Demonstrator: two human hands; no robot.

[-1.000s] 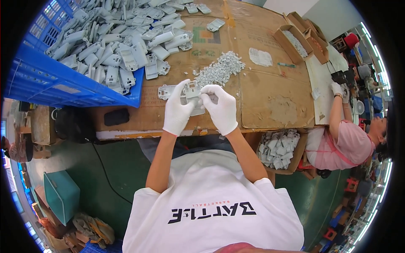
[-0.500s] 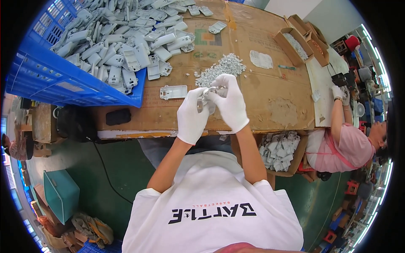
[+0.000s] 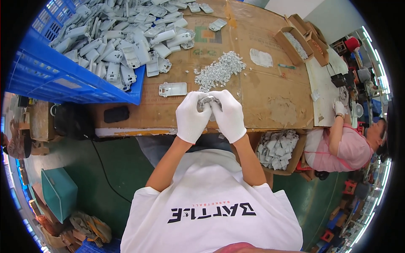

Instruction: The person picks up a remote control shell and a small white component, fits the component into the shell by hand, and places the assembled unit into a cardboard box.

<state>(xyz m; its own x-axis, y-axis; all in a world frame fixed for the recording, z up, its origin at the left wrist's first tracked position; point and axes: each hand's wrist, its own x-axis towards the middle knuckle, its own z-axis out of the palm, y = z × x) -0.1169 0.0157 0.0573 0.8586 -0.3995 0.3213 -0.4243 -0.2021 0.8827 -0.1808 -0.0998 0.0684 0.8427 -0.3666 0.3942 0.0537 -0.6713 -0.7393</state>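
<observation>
Both my hands wear white gloves and meet above the near part of the cardboard-covered table [image 3: 263, 95]. My left hand [image 3: 190, 120] and my right hand [image 3: 230, 118] are closed on a small grey-white plastic housing [image 3: 206, 101], thumbs pressed together over it; most of it is hidden by the fingers. Just beyond lies a heap of small silvery-white pieces [image 3: 220, 71]. One pale plastic housing [image 3: 173, 89] lies left of the heap, its hollow side up. Farther left, many similar housings [image 3: 114, 57] are piled at a blue plastic crate [image 3: 71, 80].
A black object [image 3: 117, 114] lies by the table's near left edge. Small cardboard trays [image 3: 294, 45] hold parts at the far right. A carton [image 3: 278, 152] of white pieces stands below the table's right end. A person in pink [image 3: 337, 145] works farther right.
My right hand has come down from its raised pinch, and both hands now close together around the housing. The co-worker's arm at the right has drawn back slightly.
</observation>
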